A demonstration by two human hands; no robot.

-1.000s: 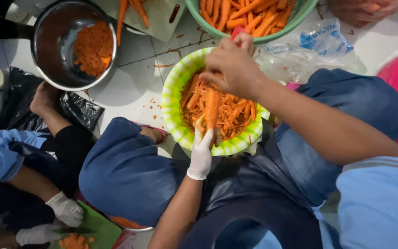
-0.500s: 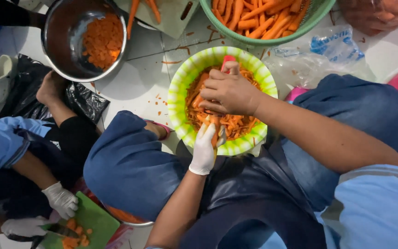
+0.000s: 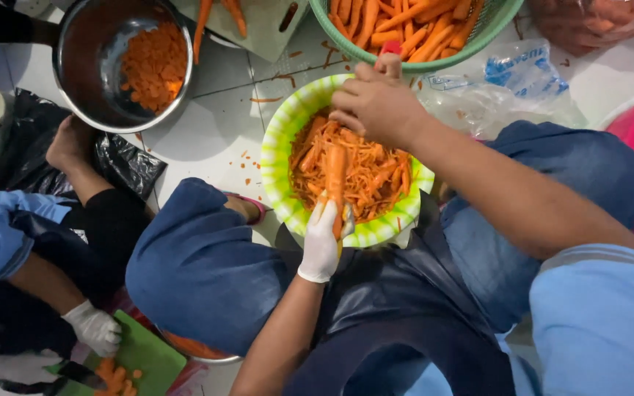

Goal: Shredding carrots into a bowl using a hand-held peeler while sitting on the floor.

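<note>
Right hand has lifted off carrot, left hand gripping its near end.

Both hands closed, gripping.

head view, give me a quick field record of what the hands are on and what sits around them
left hand: white-gloved left hand grips a peeled orange carrot over the bowl
right hand: bare right hand at the bowl's far rim, holding a small red-handled tool; blade hidden
bowl: light green plastic bowl full of orange carrot peelings
beyond it: green plastic basket of peeled carrots
upper left: round steel pot with sliced carrot
lower left: another person's gloved hand by a green cutting board
</note>
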